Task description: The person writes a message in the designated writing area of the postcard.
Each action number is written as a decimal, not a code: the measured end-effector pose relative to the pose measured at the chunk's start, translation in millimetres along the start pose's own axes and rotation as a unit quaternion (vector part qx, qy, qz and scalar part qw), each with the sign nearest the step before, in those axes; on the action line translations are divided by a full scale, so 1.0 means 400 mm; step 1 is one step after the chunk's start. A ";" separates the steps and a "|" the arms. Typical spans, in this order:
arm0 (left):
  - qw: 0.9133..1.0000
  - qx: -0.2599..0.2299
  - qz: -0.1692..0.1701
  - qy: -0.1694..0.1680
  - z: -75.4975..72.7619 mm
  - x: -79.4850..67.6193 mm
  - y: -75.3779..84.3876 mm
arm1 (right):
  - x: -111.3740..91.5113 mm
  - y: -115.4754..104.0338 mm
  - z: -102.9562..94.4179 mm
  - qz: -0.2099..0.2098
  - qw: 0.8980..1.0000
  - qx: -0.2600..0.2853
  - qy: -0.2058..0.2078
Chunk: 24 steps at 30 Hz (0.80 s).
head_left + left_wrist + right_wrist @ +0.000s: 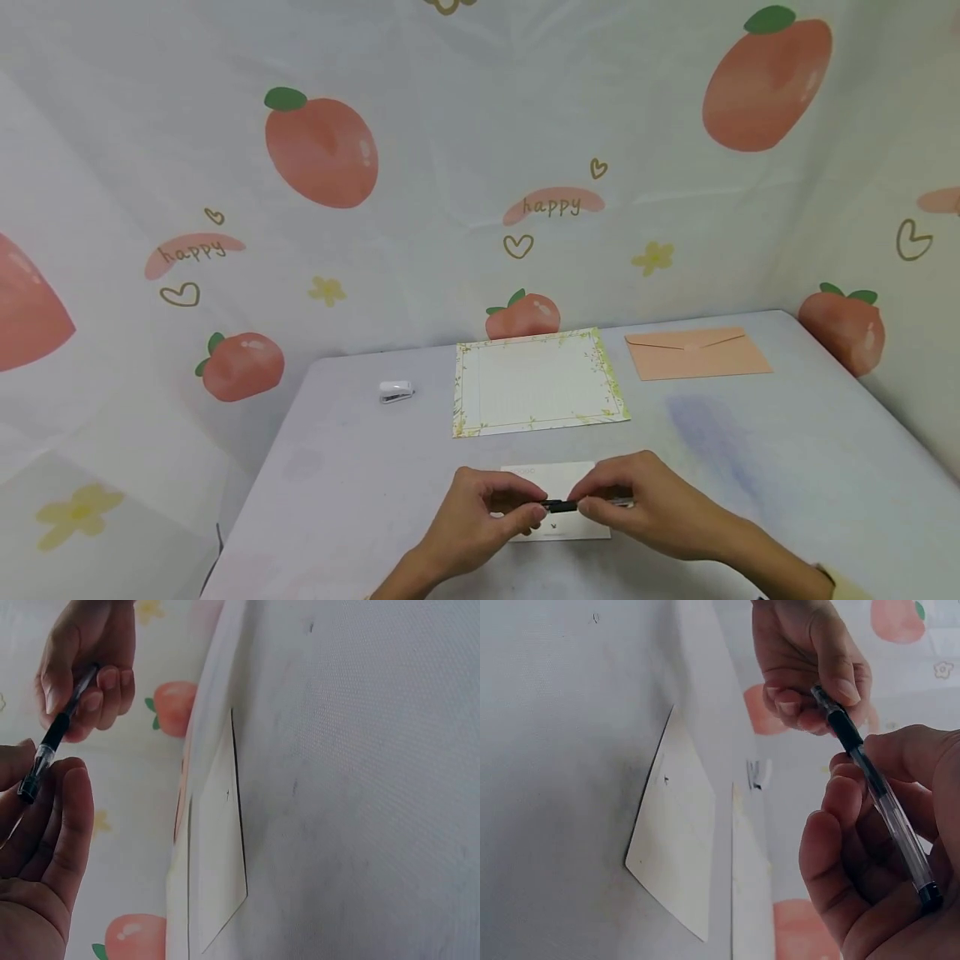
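Observation:
Both hands hold a gel pen (561, 506) with a clear barrel and dark ends, level above a small white card (558, 533) in the head view. My left hand (480, 510) pinches the pen's capped end between thumb and fingers. The right hand (651, 506) grips the clear barrel, its fingers curled round it. In the right wrist view the pen (900, 832) runs along the right palm, and the left hand (810, 667) reaches its far end. The left wrist view shows the dark cap (31, 780) at the left fingers.
Behind the card lies a letter sheet (536, 379) with a yellow-green floral border. A peach-coloured envelope (697, 352) is at the back right. A small white stapler (396, 391) sits at the back left on the pale tablecloth (352, 500). A peach-printed curtain (450, 125) hangs behind.

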<state>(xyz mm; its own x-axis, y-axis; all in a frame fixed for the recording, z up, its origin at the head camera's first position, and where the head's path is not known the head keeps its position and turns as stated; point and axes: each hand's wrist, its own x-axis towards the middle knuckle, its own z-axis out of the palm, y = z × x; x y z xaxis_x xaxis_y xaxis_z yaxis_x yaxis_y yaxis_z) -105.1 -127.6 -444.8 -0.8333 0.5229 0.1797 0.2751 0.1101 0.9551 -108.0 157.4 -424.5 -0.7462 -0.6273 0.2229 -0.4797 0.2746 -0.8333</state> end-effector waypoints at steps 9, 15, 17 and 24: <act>1.000 0.019 0.006 0.020 -0.006 -0.005 0.004 | -0.002 0.005 -0.008 0.084 0.990 0.116 0.001; 0.997 0.026 0.048 0.049 -0.004 -0.003 0.004 | -0.002 0.022 0.001 0.127 0.955 0.268 0.003; 0.997 0.027 0.053 0.056 -0.004 -0.003 0.003 | -0.003 0.029 0.012 0.128 0.930 0.345 0.002; 0.997 0.015 0.048 0.059 0.003 0.000 0.004 | -0.001 0.036 0.064 0.140 0.861 0.490 -0.001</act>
<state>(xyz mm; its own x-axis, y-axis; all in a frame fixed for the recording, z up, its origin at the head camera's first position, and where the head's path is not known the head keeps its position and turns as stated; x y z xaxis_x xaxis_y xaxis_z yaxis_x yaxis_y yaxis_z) -104.1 -126.2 -443.4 -0.8528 0.4286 0.2982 0.3691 0.0909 0.9249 -102.9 143.0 -449.3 -0.7680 -0.6380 -0.0551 0.3377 -0.3303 -0.8814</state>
